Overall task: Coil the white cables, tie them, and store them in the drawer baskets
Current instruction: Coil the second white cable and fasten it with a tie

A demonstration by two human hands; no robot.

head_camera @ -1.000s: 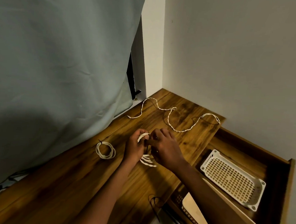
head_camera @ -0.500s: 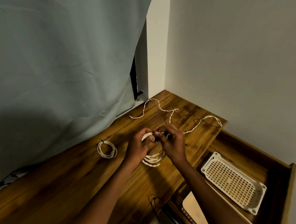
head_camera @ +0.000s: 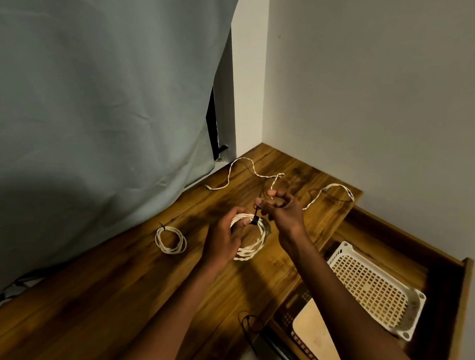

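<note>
Black tie, near edge: a loose black tie (head_camera: 248, 323) lies on the bench (head_camera: 112, 297) at its near edge, beside the open drawer (head_camera: 444, 278).
Drawer baskets: a white lattice basket (head_camera: 374, 288) sits in the drawer to my right; a second basket (head_camera: 315, 343) lies nearer me, partly under my right forearm.
Left hand: my left hand (head_camera: 223, 238) grips the coiled cable (head_camera: 251, 236), fingers curled round its left side, thumb near the top.
Right hand: my right hand (head_camera: 283, 207) pinches the tail of the cable tie (head_camera: 255, 215), which wraps the top of the coil.
Finished coil: a tied coil (head_camera: 170, 240) rests on the bench to my left, apart from my hands.
Loose cable: an uncoiled white cable (head_camera: 259, 175) snakes across the far bench.
Backdrop: a grey curtain (head_camera: 96, 101) hangs at left.
</note>
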